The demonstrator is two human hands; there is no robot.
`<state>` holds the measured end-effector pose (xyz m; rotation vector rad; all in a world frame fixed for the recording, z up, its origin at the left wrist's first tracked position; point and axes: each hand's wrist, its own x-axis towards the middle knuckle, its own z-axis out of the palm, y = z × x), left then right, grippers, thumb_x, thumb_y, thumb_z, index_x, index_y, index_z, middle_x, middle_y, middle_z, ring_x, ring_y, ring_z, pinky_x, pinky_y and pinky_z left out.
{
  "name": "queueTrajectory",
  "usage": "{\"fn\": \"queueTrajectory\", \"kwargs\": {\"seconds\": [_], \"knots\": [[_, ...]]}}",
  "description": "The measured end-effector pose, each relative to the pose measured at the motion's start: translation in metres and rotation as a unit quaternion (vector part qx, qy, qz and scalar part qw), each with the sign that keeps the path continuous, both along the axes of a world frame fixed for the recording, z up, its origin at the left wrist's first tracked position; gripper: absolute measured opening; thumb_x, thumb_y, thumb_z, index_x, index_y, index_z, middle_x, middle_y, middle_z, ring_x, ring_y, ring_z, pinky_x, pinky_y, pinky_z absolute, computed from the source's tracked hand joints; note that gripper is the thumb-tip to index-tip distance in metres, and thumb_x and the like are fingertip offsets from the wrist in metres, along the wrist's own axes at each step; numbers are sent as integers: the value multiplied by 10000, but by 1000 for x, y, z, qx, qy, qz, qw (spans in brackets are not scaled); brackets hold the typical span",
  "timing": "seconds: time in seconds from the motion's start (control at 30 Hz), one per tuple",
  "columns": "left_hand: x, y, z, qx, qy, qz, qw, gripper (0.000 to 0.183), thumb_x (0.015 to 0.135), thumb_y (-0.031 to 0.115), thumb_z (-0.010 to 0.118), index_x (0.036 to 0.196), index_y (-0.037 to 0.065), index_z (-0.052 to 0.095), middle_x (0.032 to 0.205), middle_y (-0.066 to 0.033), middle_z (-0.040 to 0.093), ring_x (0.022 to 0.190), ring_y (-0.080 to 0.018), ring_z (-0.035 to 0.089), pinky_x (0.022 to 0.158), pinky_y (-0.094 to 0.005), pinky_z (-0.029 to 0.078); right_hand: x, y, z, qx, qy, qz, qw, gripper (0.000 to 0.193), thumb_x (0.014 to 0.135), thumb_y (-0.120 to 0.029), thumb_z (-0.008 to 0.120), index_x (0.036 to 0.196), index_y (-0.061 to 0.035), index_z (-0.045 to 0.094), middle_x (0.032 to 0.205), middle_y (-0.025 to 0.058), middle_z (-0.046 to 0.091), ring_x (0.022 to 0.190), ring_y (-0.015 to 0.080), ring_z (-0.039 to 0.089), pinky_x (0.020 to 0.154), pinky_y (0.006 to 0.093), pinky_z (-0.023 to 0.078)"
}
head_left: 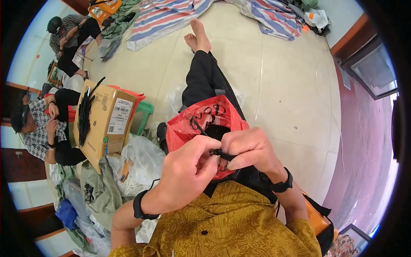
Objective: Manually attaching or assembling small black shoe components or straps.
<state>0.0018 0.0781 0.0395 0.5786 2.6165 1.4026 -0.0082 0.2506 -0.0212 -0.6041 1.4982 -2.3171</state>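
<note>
Above my lap both hands are closed on a narrow black strap (224, 155). My left hand (182, 173) pinches one end, where a small dark piece shows between thumb and forefinger; its exact kind is hard to make out. My right hand (251, 150) grips the strap a little to the right, thumb and fingers pressed together. Just beyond the hands, a red plastic bag (182, 128) lies open on my lap. Black looped cords (209, 115) show at the bag, and a dark thing in it is partly hidden by my hands.
To the left stands a cardboard box (112, 100) with a bundle of black straps (87, 112) on it. A green stool (145, 115) is beside it. Clear plastic sheeting (143, 158) and cloth lie nearby. Two people sit at left; a striped sheet (165, 19) covers the far floor.
</note>
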Motion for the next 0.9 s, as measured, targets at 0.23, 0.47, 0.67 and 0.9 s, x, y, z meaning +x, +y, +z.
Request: {"fn": "queueTrajectory", "kwargs": {"seconds": [0.23, 0.47, 0.67, 0.9], "knots": [[1, -2, 2, -14, 17, -10, 1000, 215, 711, -35, 583, 911, 23, 531, 626, -50, 526, 526, -92, 510, 471, -223, 415, 6, -2, 2, 51, 31, -29, 998, 161, 626, -28, 646, 587, 42, 506, 643, 79, 539, 637, 147, 512, 566, 249, 377], [-4, -4, 3, -10, -45, -7, 999, 205, 732, -23, 581, 922, 11, 510, 638, -66, 560, 520, -83, 549, 470, -222, 447, 8, -6, -7, 29, -52, -68, 996, 84, 637, -23, 631, 673, 37, 584, 712, 51, 566, 674, 115, 508, 590, 235, 377], [-9, -2, 4, -30, -88, -1, 996, 202, 735, -19, 576, 923, 16, 510, 645, -48, 567, 519, -62, 536, 461, -214, 436, 4, -4, -15, -19, -106, -33, 994, 80, 653, -28, 624, 700, 31, 598, 742, 40, 574, 695, 104, 507, 605, 225, 373], [-13, 1, -3, -39, -69, -8, 997, 191, 731, -15, 569, 909, 27, 513, 627, -39, 552, 507, -68, 523, 465, -220, 432, 2, -6, -21, -29, -87, -35, 995, 90, 654, -28, 630, 690, 33, 575, 725, 34, 555, 689, 104, 495, 608, 232, 371]]}}
